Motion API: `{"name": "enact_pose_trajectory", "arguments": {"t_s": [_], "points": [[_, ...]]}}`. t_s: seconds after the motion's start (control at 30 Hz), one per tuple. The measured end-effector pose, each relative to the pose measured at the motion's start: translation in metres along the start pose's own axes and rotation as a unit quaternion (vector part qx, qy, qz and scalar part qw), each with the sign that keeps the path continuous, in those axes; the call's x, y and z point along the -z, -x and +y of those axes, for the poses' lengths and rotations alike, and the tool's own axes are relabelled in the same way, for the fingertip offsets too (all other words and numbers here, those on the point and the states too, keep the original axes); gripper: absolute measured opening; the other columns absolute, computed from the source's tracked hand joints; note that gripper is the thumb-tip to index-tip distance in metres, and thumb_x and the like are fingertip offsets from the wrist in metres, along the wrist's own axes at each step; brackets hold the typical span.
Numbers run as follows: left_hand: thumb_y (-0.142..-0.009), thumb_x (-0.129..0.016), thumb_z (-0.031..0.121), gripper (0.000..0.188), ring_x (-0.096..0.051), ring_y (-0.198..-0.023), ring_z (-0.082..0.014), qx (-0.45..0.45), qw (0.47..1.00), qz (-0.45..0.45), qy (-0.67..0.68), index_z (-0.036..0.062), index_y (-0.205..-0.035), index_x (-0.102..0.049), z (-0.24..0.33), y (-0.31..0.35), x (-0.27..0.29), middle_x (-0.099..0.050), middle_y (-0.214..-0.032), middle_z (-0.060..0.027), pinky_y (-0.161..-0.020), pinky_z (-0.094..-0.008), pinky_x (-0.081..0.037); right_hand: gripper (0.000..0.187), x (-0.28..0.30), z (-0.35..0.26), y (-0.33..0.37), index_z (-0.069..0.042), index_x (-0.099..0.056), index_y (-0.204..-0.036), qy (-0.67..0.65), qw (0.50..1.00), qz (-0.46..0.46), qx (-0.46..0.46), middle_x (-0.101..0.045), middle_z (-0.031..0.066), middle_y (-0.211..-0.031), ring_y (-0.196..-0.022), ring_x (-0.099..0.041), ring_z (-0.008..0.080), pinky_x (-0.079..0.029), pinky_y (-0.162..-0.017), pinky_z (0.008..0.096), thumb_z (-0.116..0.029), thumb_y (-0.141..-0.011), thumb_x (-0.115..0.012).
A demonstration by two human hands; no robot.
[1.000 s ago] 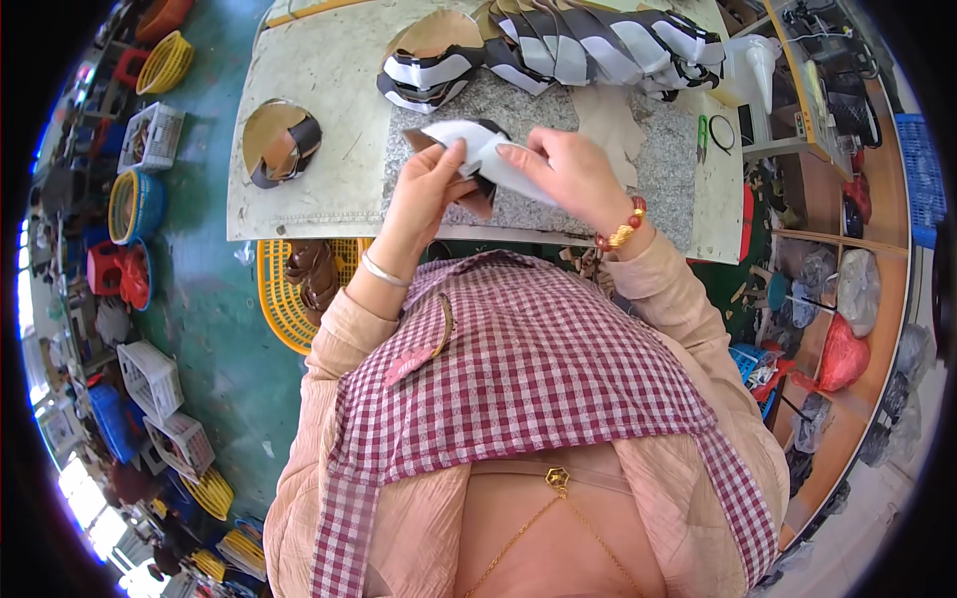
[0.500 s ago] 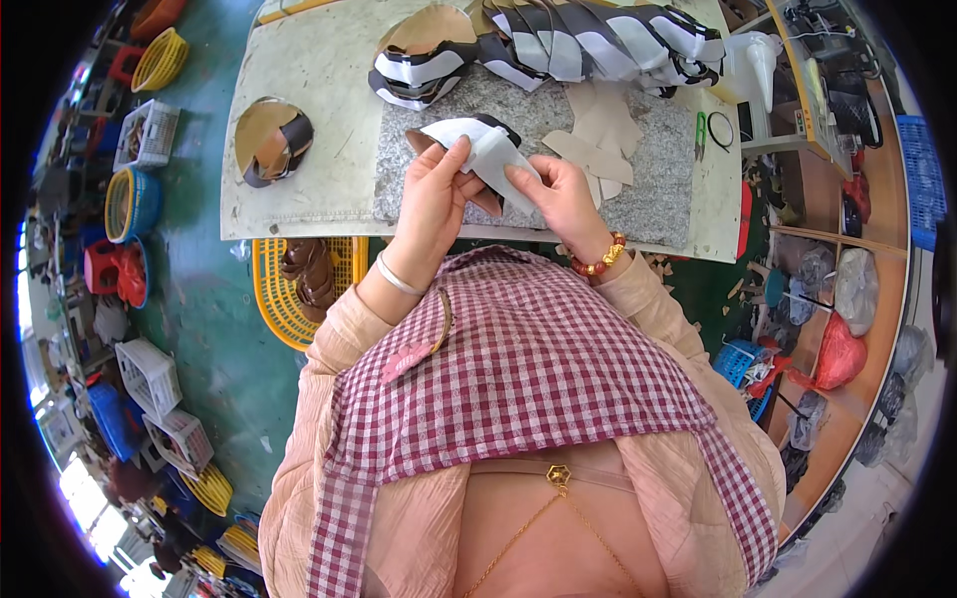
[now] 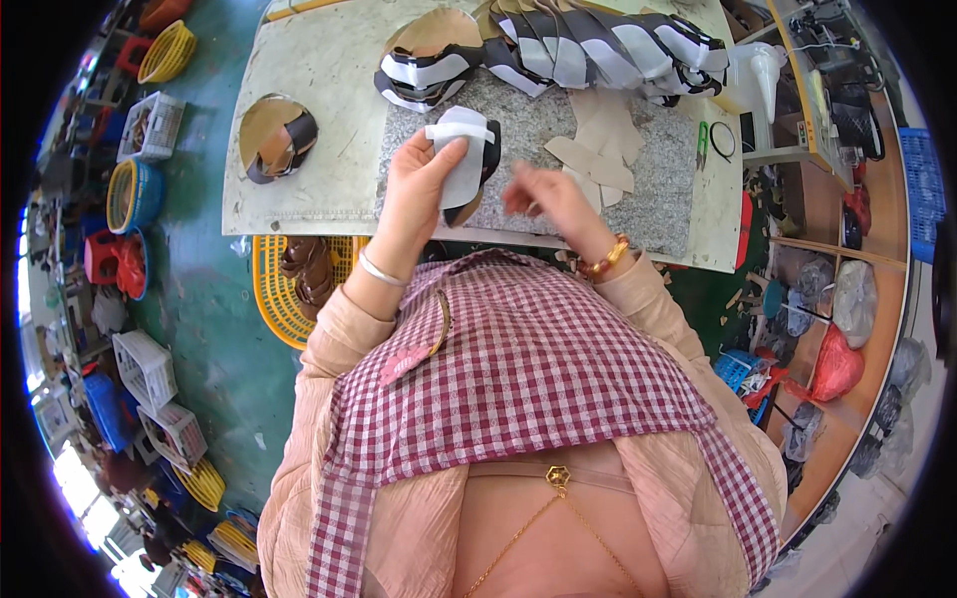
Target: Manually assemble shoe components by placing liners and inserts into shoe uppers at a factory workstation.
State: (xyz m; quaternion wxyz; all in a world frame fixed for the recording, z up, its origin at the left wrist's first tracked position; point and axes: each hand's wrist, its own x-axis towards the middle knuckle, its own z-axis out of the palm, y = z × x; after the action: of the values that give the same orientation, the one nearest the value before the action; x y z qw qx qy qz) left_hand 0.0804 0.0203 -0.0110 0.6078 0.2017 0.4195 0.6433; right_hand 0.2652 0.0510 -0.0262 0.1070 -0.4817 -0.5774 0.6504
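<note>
Over the table's near edge my left hand point(image 3: 423, 185) grips a shoe upper piece point(image 3: 465, 164), thumb laid across its pale face. The piece is white on the side toward me, with a white strip across its upper part and black and brown showing along its right and lower edges. To the right of it, apart from it, hovers my right hand point(image 3: 554, 204). Its fingers are loosely bent and apart, somewhat blurred, with nothing visible in them. Beige flat cut pieces point(image 3: 598, 149) lie on the grey speckled slab point(image 3: 658, 189) beyond my right hand.
A row of overlapped black, white and grey shoe uppers point(image 3: 588, 50) lines the table's far side. One brown-and-black upper point(image 3: 277, 140) lies at left. Green-handled snips point(image 3: 702, 142) rest at right. A yellow basket point(image 3: 279, 304) with brown pieces stands below the table's edge.
My right hand has let go of the piece and moved slightly away from it. The piece has turned more upright in my left hand, its white strip now across the top.
</note>
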Motion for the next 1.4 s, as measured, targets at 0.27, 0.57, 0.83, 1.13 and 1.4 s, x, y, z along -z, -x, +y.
{"name": "enact_pose_trajectory", "arguments": {"t_s": [0.27,0.57,0.83,1.13,1.4], "points": [[-0.085,-0.065,0.005,0.027,-0.061,-0.076,-0.0114,0.045,0.931,-0.128,-0.338,-0.0033,-0.111,-0.059,-0.009,0.015,0.021,-0.067,-0.091,-0.0073,-0.072,-0.0212,-0.051,0.03,-0.01,-0.014,-0.025,0.003,-0.06,-0.109,-0.544,0.839,0.007,0.008,-0.065,0.0129,-0.1,-0.086,-0.064,0.0208,-0.051,-0.077,0.028,-0.019,-0.09,-0.068],[-0.086,-0.066,0.009,0.029,-0.06,-0.076,-0.0112,0.018,0.925,-0.163,-0.342,-0.0033,-0.112,-0.06,0.019,0.02,0.052,-0.066,-0.093,-0.0059,-0.07,-0.0219,-0.05,0.029,-0.024,-0.028,-0.033,0.004,-0.059,-0.112,-0.545,0.838,-0.005,-0.011,-0.065,0.0136,-0.103,-0.089,-0.064,0.0197,-0.053,-0.082,0.0293,-0.008,-0.087,-0.069],[-0.093,-0.062,0.015,0.029,-0.06,-0.085,-0.0139,0.019,0.998,-0.057,0.019,-0.0008,-0.116,-0.057,0.01,0.01,0.046,-0.064,-0.098,-0.0085,-0.076,-0.0243,-0.049,0.026,-0.035,-0.061,-0.041,0.004,-0.064,-0.108,-0.4,0.913,-0.044,0.062,-0.068,0.0117,-0.098,-0.081,-0.065,0.0155,-0.053,-0.075,0.0234,-0.009,-0.086,-0.071],[-0.094,-0.059,0.014,0.026,-0.061,-0.09,-0.0161,-0.051,0.992,-0.07,-0.097,-0.0016,-0.115,-0.058,0.042,-0.005,0.064,-0.065,-0.096,-0.0094,-0.083,-0.0253,-0.049,0.025,0.002,-0.186,-0.085,0.001,-0.069,-0.099,0.02,0.954,-0.033,0.298,-0.07,0.011,-0.085,-0.069,-0.065,0.0158,-0.053,-0.065,0.0247,-0.018,-0.083,-0.071],[-0.091,-0.058,0.007,0.015,-0.063,-0.086,-0.015,0.055,0.976,-0.041,-0.206,-0.0016,-0.104,-0.061,0.012,0.022,0.093,-0.066,-0.091,-0.0088,-0.08,-0.0236,-0.05,0.025,0.022,-0.197,-0.168,0.0,-0.068,-0.094,0.498,0.777,0.079,0.376,-0.069,0.0105,-0.079,-0.062,-0.063,0.0231,-0.052,-0.062,0.0324,-0.022,-0.082,-0.069]]}}
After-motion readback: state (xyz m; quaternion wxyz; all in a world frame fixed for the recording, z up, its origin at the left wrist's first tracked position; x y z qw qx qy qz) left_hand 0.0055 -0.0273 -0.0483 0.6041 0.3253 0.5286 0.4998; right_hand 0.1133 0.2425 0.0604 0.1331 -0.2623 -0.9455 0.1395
